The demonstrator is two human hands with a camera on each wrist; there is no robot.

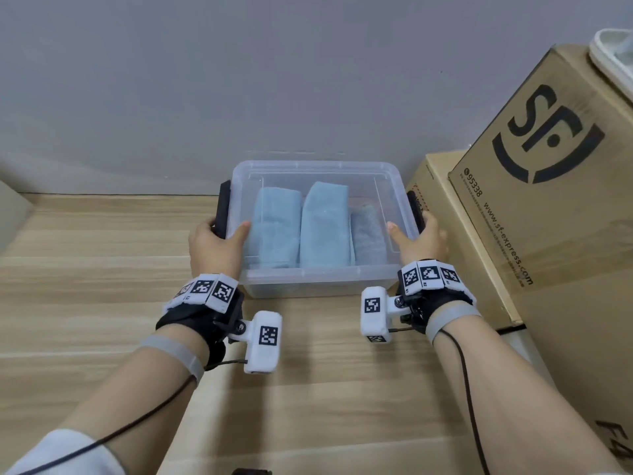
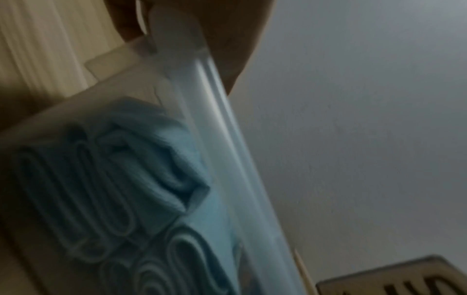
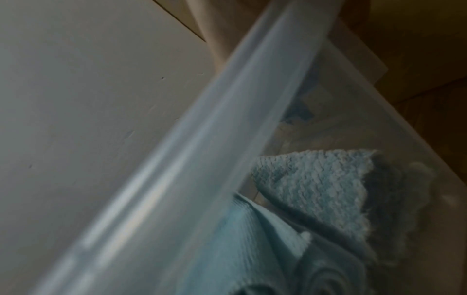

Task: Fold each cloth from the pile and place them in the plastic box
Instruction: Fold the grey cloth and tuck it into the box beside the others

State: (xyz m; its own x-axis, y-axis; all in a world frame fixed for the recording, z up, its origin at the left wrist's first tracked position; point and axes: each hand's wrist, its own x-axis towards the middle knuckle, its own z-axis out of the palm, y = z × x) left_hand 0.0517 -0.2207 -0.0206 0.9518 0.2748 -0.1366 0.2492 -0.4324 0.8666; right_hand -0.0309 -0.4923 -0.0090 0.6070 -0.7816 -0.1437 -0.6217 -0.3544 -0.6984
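Observation:
A clear plastic box (image 1: 315,277) stands on the wooden surface close to the grey wall. Three folded cloths lie side by side in it: a light blue cloth (image 1: 274,231) at the left, a taller light blue cloth (image 1: 325,228) in the middle, and a grey-blue cloth (image 1: 368,234) at the right. My left hand (image 1: 219,238) grips the box's left end at its black handle (image 1: 224,207), thumb over the rim. My right hand (image 1: 419,240) grips the right end the same way. Both wrist views are blurred and show the box rim (image 2: 222,139) (image 3: 202,159) and the folded cloths (image 2: 141,171) (image 3: 316,189) through the wall.
A large cardboard box (image 1: 548,186) printed with a black logo stands right of the plastic box, with a lower cardboard box (image 1: 442,214) against the plastic box's right end. A white container (image 1: 613,56) sits on top at the far right. Bare wooden surface (image 1: 102,286) stretches to the left.

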